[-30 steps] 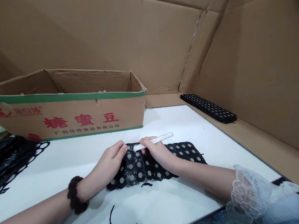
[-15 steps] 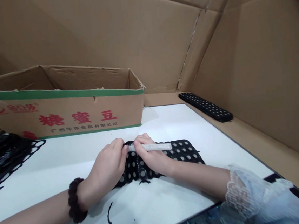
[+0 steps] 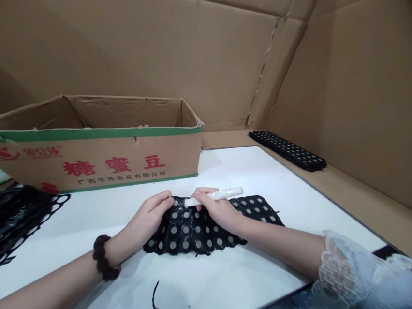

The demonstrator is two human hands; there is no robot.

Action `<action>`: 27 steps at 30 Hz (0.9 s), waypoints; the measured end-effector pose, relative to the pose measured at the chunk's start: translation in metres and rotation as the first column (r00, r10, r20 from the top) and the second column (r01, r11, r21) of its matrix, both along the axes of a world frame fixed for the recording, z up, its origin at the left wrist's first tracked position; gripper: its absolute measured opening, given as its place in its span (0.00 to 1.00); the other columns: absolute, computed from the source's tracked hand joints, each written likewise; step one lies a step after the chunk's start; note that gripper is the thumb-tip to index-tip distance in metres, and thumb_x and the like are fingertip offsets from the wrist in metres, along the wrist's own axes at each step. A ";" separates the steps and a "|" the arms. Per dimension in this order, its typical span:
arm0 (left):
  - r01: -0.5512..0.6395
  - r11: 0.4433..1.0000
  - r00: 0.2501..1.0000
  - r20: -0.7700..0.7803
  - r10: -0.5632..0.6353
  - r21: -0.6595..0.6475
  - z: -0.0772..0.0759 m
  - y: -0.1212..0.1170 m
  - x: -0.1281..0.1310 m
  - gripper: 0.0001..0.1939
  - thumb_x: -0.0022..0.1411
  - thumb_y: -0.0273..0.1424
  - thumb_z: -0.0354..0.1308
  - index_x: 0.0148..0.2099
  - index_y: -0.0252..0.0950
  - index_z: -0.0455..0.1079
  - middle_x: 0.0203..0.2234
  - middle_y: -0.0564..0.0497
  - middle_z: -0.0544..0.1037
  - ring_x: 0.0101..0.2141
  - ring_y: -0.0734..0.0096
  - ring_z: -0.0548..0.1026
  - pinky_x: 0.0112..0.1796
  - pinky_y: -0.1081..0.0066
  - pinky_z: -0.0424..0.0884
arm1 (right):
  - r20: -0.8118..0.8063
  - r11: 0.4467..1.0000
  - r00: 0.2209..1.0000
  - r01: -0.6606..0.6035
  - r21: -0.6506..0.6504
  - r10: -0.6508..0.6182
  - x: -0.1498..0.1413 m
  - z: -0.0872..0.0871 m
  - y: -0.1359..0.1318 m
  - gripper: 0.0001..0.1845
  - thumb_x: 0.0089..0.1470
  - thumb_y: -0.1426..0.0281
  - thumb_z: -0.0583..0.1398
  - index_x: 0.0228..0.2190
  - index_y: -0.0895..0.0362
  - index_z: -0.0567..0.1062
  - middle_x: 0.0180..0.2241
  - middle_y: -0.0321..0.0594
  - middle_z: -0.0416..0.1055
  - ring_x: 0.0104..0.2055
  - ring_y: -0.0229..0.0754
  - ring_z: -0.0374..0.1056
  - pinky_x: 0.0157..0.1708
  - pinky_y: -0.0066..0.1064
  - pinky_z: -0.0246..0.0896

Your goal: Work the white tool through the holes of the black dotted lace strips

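Note:
A black sheet with rows of round grey discs (image 3: 199, 244) lies on the white tabletop in front of me, its far left part slightly raised. My left hand (image 3: 155, 210) pinches the sheet's far left edge between thumb and fingers. In my right hand (image 3: 217, 211) is a slim white pen-like tool (image 3: 227, 193), gripped like a pen. The tool's left end is at the sheet, close to my left fingertips; its exact kind and tip are unclear. My right hand hides part of the sheet beneath it.
An open cardboard box (image 3: 129, 157) with red lettering stands behind my hands. Black netted material (image 3: 12, 221) lies at left. More black dotted sheets (image 3: 289, 150) rest by the right cardboard wall (image 3: 375, 99). A black scrap (image 3: 155, 300) is on the near tabletop (image 3: 201, 296).
My left hand has shifted its hold toward the sheet's far edge, and more of the sheet lies spread out. The white tool has tilted, its right end higher.

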State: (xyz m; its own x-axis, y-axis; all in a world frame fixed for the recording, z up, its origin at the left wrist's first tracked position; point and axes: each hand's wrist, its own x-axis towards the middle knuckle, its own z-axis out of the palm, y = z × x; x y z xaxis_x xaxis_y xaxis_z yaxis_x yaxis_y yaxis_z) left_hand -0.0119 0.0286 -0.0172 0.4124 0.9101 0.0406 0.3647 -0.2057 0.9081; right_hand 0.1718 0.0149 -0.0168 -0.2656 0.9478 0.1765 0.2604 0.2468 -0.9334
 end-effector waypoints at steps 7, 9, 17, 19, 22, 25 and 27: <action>0.050 0.994 0.988 0.149 -0.036 -0.094 0.003 0.000 -0.001 0.08 0.59 0.36 0.49 0.34 0.37 0.64 0.31 0.54 0.69 0.37 0.66 0.66 0.40 0.70 0.58 | 0.015 1.000 1.000 0.021 -0.013 -0.021 0.000 0.000 -0.001 0.19 0.56 0.67 0.48 0.16 0.57 0.60 0.18 0.32 0.56 0.24 0.34 0.54 0.28 0.28 0.48; 0.048 0.991 0.984 0.178 -0.025 -0.126 0.003 0.000 -0.001 0.08 0.59 0.35 0.50 0.34 0.37 0.65 0.31 0.54 0.69 0.36 0.66 0.66 0.39 0.70 0.58 | 0.020 0.999 0.999 0.032 -0.015 -0.032 -0.001 0.000 -0.001 0.18 0.56 0.67 0.47 0.16 0.57 0.60 0.18 0.31 0.55 0.24 0.34 0.53 0.27 0.28 0.47; 0.035 0.943 0.934 0.347 0.087 -0.330 -0.002 -0.004 0.002 0.08 0.57 0.37 0.51 0.34 0.37 0.64 0.27 0.55 0.67 0.30 0.71 0.65 0.32 0.73 0.59 | 0.048 0.996 0.996 0.070 0.050 -0.072 -0.003 0.000 0.001 0.19 0.56 0.67 0.47 0.16 0.57 0.60 0.21 0.32 0.57 0.28 0.35 0.56 0.31 0.28 0.49; 0.037 0.943 0.930 0.356 0.089 -0.331 -0.004 -0.004 0.002 0.08 0.57 0.36 0.50 0.33 0.37 0.64 0.26 0.55 0.66 0.30 0.71 0.65 0.32 0.73 0.59 | 0.056 0.996 0.996 0.062 0.064 -0.066 -0.003 -0.001 0.001 0.19 0.56 0.67 0.47 0.16 0.57 0.60 0.21 0.33 0.57 0.29 0.36 0.56 0.32 0.28 0.49; 0.019 0.963 0.941 0.329 0.073 -0.269 -0.004 -0.004 0.003 0.07 0.58 0.33 0.47 0.31 0.36 0.63 0.25 0.55 0.65 0.30 0.71 0.63 0.32 0.73 0.59 | 0.060 0.996 0.997 0.046 0.074 -0.050 -0.003 -0.001 0.001 0.19 0.56 0.67 0.47 0.16 0.57 0.60 0.21 0.33 0.57 0.29 0.36 0.56 0.33 0.29 0.49; -0.004 0.981 0.959 0.277 0.059 -0.194 -0.001 -0.004 0.005 0.10 0.58 0.35 0.45 0.28 0.36 0.61 0.25 0.55 0.64 0.30 0.70 0.62 0.33 0.73 0.59 | 0.060 0.997 0.997 0.042 0.071 -0.046 -0.004 0.000 -0.001 0.19 0.57 0.67 0.47 0.16 0.57 0.60 0.21 0.33 0.57 0.29 0.36 0.57 0.32 0.29 0.49; -0.017 0.981 0.970 0.236 0.063 -0.192 0.001 -0.005 0.007 0.12 0.58 0.38 0.46 0.27 0.37 0.59 0.24 0.55 0.63 0.29 0.70 0.62 0.31 0.73 0.59 | 0.058 0.997 0.997 0.039 0.069 -0.043 -0.005 0.001 -0.002 0.19 0.57 0.67 0.47 0.16 0.57 0.60 0.21 0.33 0.57 0.29 0.36 0.57 0.32 0.29 0.50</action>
State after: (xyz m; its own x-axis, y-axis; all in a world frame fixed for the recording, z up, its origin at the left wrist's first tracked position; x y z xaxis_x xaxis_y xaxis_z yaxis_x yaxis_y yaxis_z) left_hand -0.0049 0.0231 -0.0158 0.3749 0.9262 -0.0391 0.1361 -0.0133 0.9906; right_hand 0.1672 0.0129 -0.0162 -0.2383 0.9446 0.2259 0.3258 0.2969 -0.8976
